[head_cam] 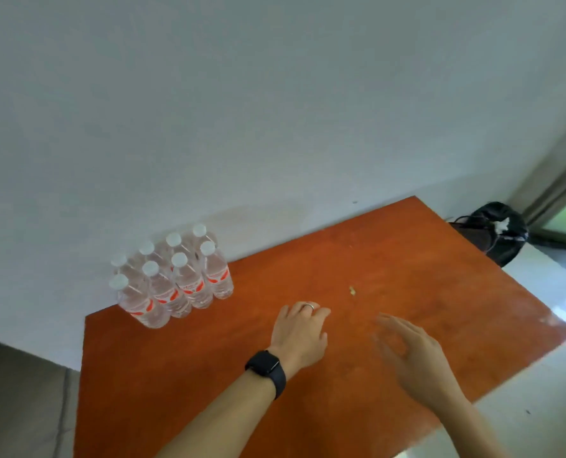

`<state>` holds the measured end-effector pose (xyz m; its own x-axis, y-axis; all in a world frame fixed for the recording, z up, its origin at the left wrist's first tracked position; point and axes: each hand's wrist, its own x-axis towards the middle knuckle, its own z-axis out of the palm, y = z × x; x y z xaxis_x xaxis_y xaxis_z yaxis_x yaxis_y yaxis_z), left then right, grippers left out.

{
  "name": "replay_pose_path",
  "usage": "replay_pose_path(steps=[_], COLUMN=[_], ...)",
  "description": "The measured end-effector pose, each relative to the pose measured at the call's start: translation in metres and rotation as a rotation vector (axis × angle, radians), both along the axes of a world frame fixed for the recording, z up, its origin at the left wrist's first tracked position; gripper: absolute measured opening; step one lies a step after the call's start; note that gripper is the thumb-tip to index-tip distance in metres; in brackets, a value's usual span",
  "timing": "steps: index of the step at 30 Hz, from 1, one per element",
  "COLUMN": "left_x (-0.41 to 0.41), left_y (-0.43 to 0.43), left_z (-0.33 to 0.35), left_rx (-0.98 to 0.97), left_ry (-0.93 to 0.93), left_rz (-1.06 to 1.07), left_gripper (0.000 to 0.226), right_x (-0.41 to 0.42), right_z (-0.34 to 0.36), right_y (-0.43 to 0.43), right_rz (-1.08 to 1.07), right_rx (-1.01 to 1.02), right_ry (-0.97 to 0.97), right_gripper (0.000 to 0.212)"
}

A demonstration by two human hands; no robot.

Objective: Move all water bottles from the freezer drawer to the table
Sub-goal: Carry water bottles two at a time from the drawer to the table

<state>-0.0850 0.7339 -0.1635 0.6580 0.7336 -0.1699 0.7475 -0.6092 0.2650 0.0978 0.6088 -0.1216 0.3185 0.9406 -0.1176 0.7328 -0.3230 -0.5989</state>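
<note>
Left hand (303, 328): palm down over the orange bench (192, 375), fingers bent loosely forward, nothing in it. Ring (309, 306) on one finger, black smartwatch (265, 365) on the wrist. Can't tell if the fingertips touch the surface.
Right hand (413, 352): motion-blurred, fingers spread and mostly straight, empty, over the bench to the right of the left hand.
Water bottles (172, 279): eight, clear plastic, white caps, red-and-white labels. All upright, long axis vertical, caps up. Packed in two rows of four, neighbours touching, at the bench's far left corner against the white wall (275, 110). Rows run along the wall edge. Well apart from both hands.
Small pale crumb (352, 290) on the bench just beyond the hands.
Black bag (499, 233) off the bench's far right corner.
</note>
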Motion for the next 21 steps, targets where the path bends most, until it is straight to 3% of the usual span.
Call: replay_pose_path(steps=[6,14,21], left_x=[0.132,0.294,0.391], left_y=[-0.117,-0.343,-0.496], left_z=[0.022,0.053,0.065], left_rx=[0.080,0.127,0.124], left_ry=[-0.046,-0.119,-0.163], left_rz=[-0.282,-0.707,-0.961], left_gripper=[0.049,0.049,0.048], right_x=[0.076,0.148,0.186], right_z=[0.010,0.028,0.032], right_y=[-0.170,-0.445,-0.618], right_rz=[-0.306,-0.761,-1.077], right_rx=[0.044,0.013,0.031], right_ry=[-0.201,-0.256,-0.263], right_gripper=[0.038,0.040,0.039])
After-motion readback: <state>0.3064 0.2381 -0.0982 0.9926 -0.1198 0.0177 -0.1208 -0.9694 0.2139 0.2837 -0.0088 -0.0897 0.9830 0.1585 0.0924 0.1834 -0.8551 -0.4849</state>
